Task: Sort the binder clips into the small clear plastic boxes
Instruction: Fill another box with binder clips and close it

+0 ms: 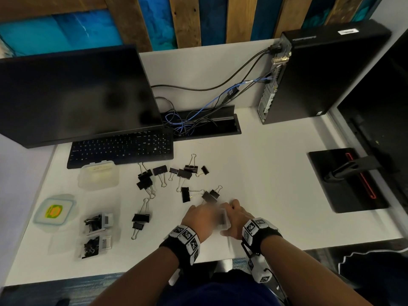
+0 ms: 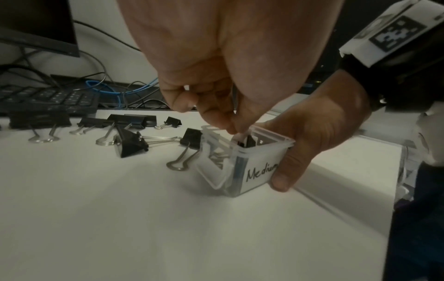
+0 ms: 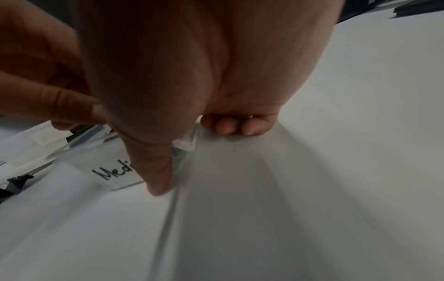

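Small clear box [image 2: 250, 163] labelled "Medium" upright on white worktop [image 2: 120, 228], mouth up, hinged lid hanging open on the side away from the right hand [image 2: 319, 140]. Right-hand fingers wrapped round the box's far side, thumb [image 3: 156, 171] down its labelled face, tip at the worktop. Left hand [image 2: 223, 62] directly above the mouth, fingers [image 2: 216, 116] narrowed to a pinch on a black binder clip [image 2: 246, 141], long axis near vertical, wire handles up at the fingertips, black body down inside the rim. Left wrist view alone shows clip, open lid and more wire handles within the box. Right wrist view gives only label and thumb. Head view blurred at both hands; box [image 1: 223, 218] a smear between them. Beyond the fingers, loose clips [image 1: 185, 173] scattered flat on the worktop, handles pointing every way.
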